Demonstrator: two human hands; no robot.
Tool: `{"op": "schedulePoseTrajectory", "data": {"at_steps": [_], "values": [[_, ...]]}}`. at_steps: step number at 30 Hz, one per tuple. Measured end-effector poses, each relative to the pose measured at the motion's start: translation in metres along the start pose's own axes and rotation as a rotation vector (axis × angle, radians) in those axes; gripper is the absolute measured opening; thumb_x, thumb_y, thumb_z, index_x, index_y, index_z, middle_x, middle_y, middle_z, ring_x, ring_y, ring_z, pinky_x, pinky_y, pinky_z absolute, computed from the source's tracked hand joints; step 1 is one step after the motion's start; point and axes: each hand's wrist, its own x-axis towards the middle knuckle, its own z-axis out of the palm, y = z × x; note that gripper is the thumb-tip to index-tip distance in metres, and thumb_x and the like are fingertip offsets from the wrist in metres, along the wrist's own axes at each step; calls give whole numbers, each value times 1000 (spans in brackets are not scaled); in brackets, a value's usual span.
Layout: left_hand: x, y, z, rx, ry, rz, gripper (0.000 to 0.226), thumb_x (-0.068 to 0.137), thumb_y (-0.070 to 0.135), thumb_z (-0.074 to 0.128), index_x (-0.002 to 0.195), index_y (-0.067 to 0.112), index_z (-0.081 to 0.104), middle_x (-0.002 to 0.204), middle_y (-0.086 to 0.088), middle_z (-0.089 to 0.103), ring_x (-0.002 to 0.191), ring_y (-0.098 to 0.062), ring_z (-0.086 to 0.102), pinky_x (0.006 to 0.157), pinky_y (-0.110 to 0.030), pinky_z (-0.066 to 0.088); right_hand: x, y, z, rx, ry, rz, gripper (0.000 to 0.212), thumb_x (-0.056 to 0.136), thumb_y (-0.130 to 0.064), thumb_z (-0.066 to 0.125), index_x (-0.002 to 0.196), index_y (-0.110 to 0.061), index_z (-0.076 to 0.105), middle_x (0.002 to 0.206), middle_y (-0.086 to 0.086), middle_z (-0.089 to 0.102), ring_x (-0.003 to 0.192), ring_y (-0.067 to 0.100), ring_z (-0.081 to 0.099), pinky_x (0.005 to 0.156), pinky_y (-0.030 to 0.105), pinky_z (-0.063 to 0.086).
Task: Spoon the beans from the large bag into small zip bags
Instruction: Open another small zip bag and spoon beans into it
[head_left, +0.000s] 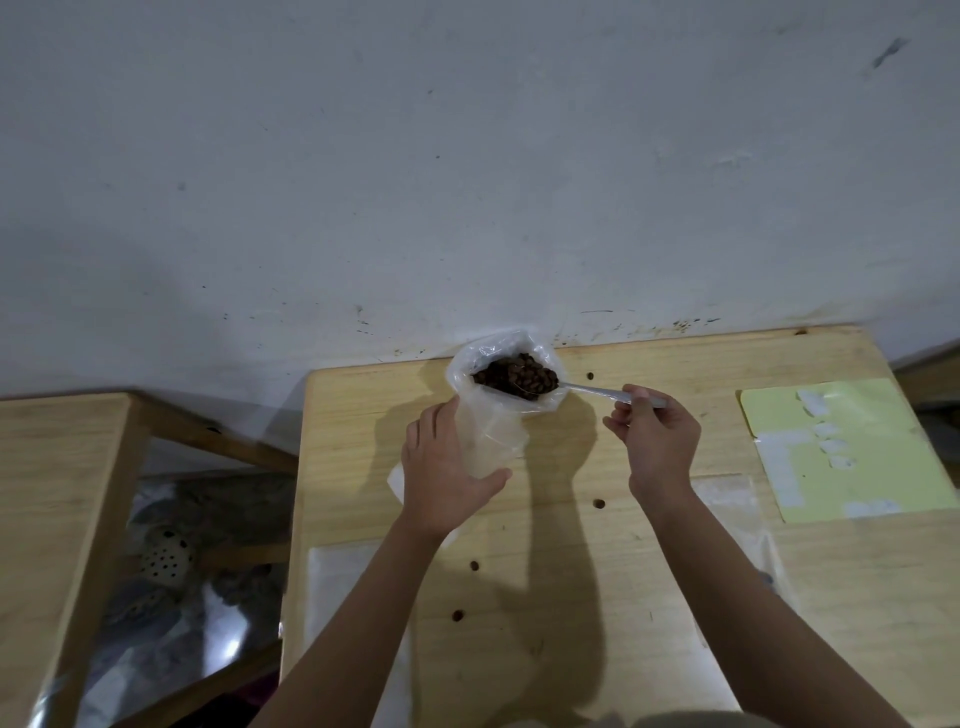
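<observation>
A large clear plastic bag (470, 364) stands open at the far edge of the wooden table (649, 597), with dark brown beans (517, 376) inside. My left hand (447, 467) holds a small clear zip bag (496, 439) upright just in front of the large bag. My right hand (657, 439) grips the handle of a metal spoon (597, 391). The spoon's bowl sits among the beans in the large bag's mouth.
Flat clear zip bags lie at the near left (358, 597) and under my right forearm (727, 499). A yellow sheet (857, 457) with white labels lies at the right. A second wooden table (57, 493) stands to the left, across a gap. The wall is right behind.
</observation>
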Motion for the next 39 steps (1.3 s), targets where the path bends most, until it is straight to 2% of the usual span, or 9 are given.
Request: {"op": "schedulePoseTrajectory", "data": {"at_steps": [7, 14, 19, 23, 28, 30, 32, 34, 39], "values": [[-2, 3, 0, -11, 44, -17, 101, 57, 50, 81, 139, 15, 34, 132, -3, 40, 120, -22, 34, 101, -33, 28, -10, -12, -2, 1, -69, -44, 19, 94, -7, 52, 82, -8, 67, 67, 7, 56, 59, 12, 56, 64, 29, 58], [2, 8, -1, -40, 78, -17, 100, 55, 54, 76, 138, 14, 37, 130, -2, 43, 117, -21, 36, 100, -32, 29, -23, -18, -1, -196, -249, -318, 17, 94, -7, 54, 84, -12, 68, 72, 2, 64, 57, 9, 62, 69, 35, 56], [0, 7, -1, -69, 87, -47, 102, 51, 61, 69, 137, 14, 39, 129, -2, 45, 116, -21, 37, 99, -37, 34, -22, -23, 2, -164, -261, -412, 19, 94, -7, 55, 87, -19, 68, 73, -8, 68, 60, 9, 62, 68, 27, 57], [-2, 3, -1, -74, 58, -36, 102, 56, 52, 81, 139, 15, 36, 133, 0, 42, 119, -20, 35, 100, -34, 31, -13, -16, 3, -195, -144, -380, 15, 95, -11, 54, 92, -15, 68, 79, 4, 66, 61, 5, 63, 65, 26, 55], [0, 0, 0, -68, 19, -23, 99, 58, 49, 81, 139, 17, 35, 133, 1, 42, 118, -20, 35, 101, -38, 33, -6, 3, 9, -333, -163, -439, 13, 93, -11, 57, 99, -13, 69, 90, 11, 67, 70, 10, 67, 59, 13, 48], [2, -1, 1, -72, 4, -18, 98, 57, 50, 80, 138, 17, 36, 132, 2, 43, 118, -20, 36, 100, -41, 35, -5, 11, 15, -349, -151, -377, 14, 93, -12, 57, 99, -11, 69, 89, 11, 68, 71, 14, 68, 63, 16, 51], [5, -1, 2, -68, -13, -7, 97, 58, 50, 80, 138, 17, 36, 132, 2, 43, 118, -20, 36, 100, -41, 36, -3, 19, 20, -313, -104, -239, 13, 93, -14, 57, 93, -12, 70, 80, 6, 69, 70, 17, 67, 71, 31, 57], [7, -1, 3, -67, -26, 3, 97, 59, 50, 80, 138, 17, 35, 133, 2, 42, 119, -20, 35, 100, -41, 36, 0, 24, 25, -223, -52, -78, 16, 93, -14, 57, 83, -15, 69, 68, 3, 66, 66, 17, 64, 75, 39, 58], [8, -1, 2, -81, -26, 7, 99, 58, 51, 81, 139, 18, 35, 134, 3, 42, 118, -18, 34, 101, -39, 35, 3, 24, 29, -31, 49, 152, 16, 92, -10, 59, 95, 3, 68, 66, 7, 60, 60, 13, 59, 69, 31, 57]]}}
